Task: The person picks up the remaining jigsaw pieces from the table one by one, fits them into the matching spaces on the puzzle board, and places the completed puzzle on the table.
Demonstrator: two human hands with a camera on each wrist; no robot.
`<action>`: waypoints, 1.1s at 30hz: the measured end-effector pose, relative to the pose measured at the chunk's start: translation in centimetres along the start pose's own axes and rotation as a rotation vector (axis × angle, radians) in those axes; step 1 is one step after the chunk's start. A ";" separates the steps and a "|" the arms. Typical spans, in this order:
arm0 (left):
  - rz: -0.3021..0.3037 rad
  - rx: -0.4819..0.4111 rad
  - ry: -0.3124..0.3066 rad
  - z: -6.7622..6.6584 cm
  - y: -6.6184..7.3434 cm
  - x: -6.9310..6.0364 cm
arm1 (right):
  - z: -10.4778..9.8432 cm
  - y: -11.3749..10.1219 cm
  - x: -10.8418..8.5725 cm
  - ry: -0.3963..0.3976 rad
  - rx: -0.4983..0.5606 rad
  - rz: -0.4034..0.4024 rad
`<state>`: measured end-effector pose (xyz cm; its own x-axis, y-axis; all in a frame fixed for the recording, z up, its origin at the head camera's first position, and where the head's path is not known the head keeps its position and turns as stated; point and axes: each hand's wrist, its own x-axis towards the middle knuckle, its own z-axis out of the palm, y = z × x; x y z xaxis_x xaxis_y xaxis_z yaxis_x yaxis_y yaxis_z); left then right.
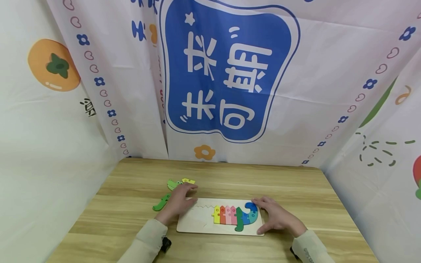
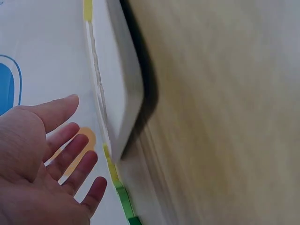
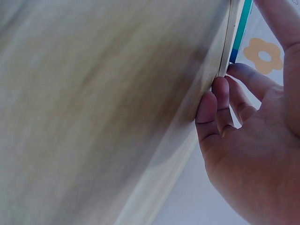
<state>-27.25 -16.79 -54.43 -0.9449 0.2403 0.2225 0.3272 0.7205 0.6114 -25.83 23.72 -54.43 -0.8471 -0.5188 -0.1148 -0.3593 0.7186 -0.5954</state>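
Nearest the camera, the person's left sleeve (image 1: 144, 237) reaches in from the lower left across the wooden table (image 1: 138, 182). Farther out on that side lie loose puzzle pieces: a green leg piece (image 1: 162, 203), then a green crocodile head (image 1: 171, 185) partly hidden by the fingers, with a yellow piece (image 1: 189, 181) just beyond. The left hand (image 1: 178, 201) is over the pale board's left end, near these pieces, fingers and thumb apart, holding nothing.

The board (image 1: 192, 227) lies on the table between the hands. A zigzag line runs along its left part; from the middle rightwards sits a joined strip: a yellow segment (image 1: 216, 215), orange-red and pink segments, a dark green leg (image 1: 239, 221) and a curled blue tail (image 1: 252, 216). At the far right, the right hand (image 1: 277, 215) holds the board's short end, thumb at the near corner and fingers at the far one.

The step in hand seems to be building the strip leftwards. To do it well, the right hand should keep the board from sliding without nudging the tail. The yellow segment's small tab points left, so a neighbour's socket is best lined up above it and pressed down flat, rather than shoved sideways against the joined segments.
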 end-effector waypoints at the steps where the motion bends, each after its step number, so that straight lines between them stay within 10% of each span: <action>1: -0.001 0.010 0.009 -0.1 -0.1 0.1 | 0.0 0.0 0.0 -0.002 0.002 0.000; 16: -0.073 0.144 0.099 -0.7 -2.6 1.3 | -0.1 0.0 -0.1 -0.005 0.002 0.008; 33: -0.079 0.198 -0.028 -1.5 -2.5 2.6 | 0.1 0.1 0.1 -0.004 0.001 0.020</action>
<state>-30.52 -18.90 -54.25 -0.9684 0.1937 0.1570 0.2455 0.8509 0.4645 -25.91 23.71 -54.64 -0.8527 -0.5059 -0.1301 -0.3418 0.7288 -0.5934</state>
